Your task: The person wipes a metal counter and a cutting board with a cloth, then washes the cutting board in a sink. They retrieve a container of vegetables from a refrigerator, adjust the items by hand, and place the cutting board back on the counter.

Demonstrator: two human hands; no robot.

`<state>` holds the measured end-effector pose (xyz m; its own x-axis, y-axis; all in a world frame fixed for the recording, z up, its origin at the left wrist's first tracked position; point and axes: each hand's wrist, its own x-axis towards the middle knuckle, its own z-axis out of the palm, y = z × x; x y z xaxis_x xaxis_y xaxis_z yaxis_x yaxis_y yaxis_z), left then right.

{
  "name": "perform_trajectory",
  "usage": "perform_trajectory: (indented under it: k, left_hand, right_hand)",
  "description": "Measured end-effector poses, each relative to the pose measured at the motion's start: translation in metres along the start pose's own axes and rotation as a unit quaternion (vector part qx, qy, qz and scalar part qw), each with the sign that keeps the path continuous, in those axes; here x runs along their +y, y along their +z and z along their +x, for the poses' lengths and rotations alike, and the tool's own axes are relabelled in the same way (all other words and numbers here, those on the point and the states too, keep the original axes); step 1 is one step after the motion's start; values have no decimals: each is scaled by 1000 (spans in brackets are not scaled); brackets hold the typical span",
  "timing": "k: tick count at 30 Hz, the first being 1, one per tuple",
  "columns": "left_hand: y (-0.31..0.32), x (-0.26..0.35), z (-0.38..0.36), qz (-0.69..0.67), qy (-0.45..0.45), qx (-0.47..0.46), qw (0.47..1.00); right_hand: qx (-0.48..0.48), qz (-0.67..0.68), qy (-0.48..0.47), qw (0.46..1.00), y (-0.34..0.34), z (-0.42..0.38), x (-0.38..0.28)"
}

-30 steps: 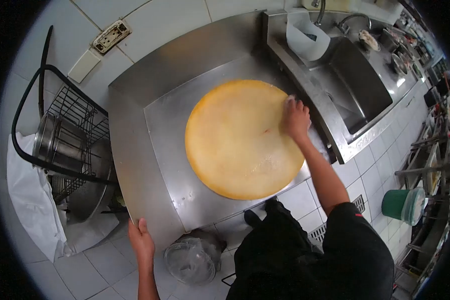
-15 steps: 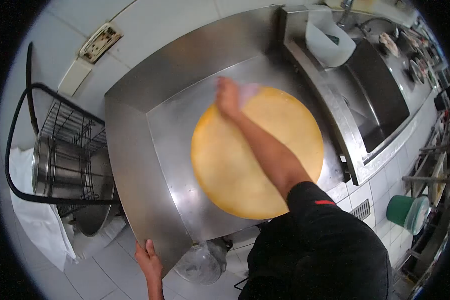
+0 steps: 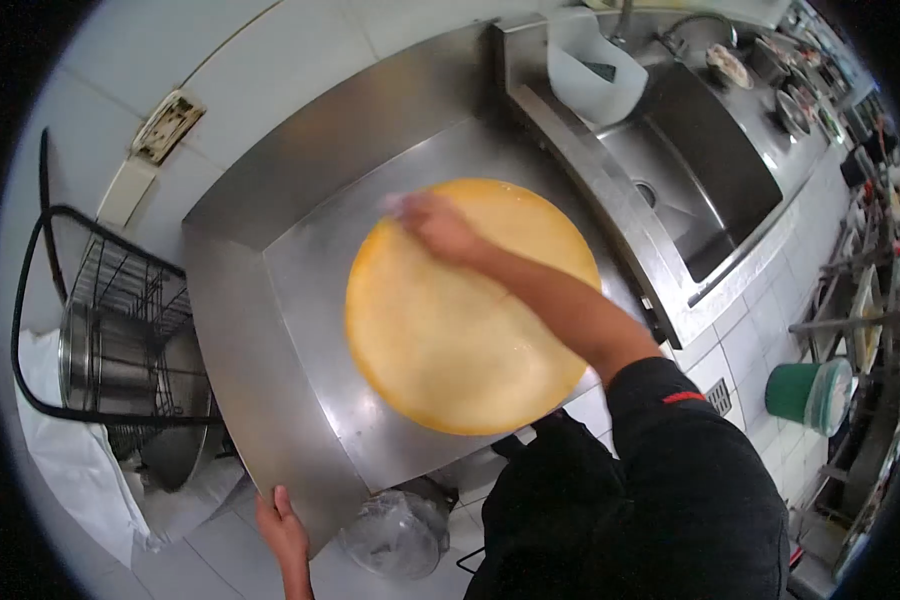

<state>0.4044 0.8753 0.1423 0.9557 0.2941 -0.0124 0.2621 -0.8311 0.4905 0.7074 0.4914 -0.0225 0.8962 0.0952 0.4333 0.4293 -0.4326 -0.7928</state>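
My right hand (image 3: 438,228) is bunched on a pale, blurred wad (image 3: 397,206) at the far left rim of the big yellow disc (image 3: 450,345), which lies flat on the steel worktop (image 3: 315,310), while my left hand (image 3: 285,528) is clamped on the edge of its raised side. Pressing sideways so near the rim could skid the disc over the smooth metal or send my fingers off its edge. Beyond, a white tub (image 3: 582,92) by the sink (image 3: 705,165) holds a dark pad (image 3: 599,71); I can't tell what the green bucket (image 3: 788,392) contains.
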Motion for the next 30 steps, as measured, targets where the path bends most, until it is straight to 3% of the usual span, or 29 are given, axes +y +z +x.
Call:
perform_trajectory:
  k: [1,2,3,4,5,6,7,9,13,16,19,21,24,26,30]
  left_hand:
    - [0,3,-1,2,6,13,1000]
    - [-1,3,-2,1,-14,8,1000]
    - [-2,1,-2,1,-35,4,999]
    - [-2,0,-2,-2,-56,-1,998]
    - [-5,4,-3,1,-56,-7,998]
    - [-8,9,-3,4,-54,-13,998]
    - [-8,11,-2,6,-49,-19,999]
    - [-3,-4,0,28,-26,0,999]
    - [-7,0,-2,29,-36,-17,999]
    - [-10,15,-3,64,-130,-27,989]
    - [1,22,-11,198,134,192,952]
    - [16,50,-26,149,123,194,962]
    - [77,82,-60,75,68,121,988]
    - [126,101,-71,-142,-132,28,981]
    - [198,100,-88,-222,-207,-17,953]
  right_hand:
    - [3,-100,-28,995,-14,-4,47]
    - [11,-41,11,999,-39,-9,72]
    - [13,28,218,976,-79,-11,21]
    - [-25,-212,94,973,-100,-17,46]
    - [-55,-435,-40,898,-118,-18,73]
    - [-105,-487,92,862,-130,-17,69]
    - [-152,-525,101,831,-145,-18,56]
    - [-82,-450,133,879,-165,-21,23]
    - [11,-382,153,911,-186,-9,15]
    - [55,-302,161,938,-186,19,2]
    - [63,-256,78,961,-172,57,-5]
    - [69,-196,78,975,-169,82,-10]
    - [60,-121,97,986,-173,106,2]
    - [57,-62,112,990,-174,114,18]
    - [15,-86,94,992,-188,114,12]
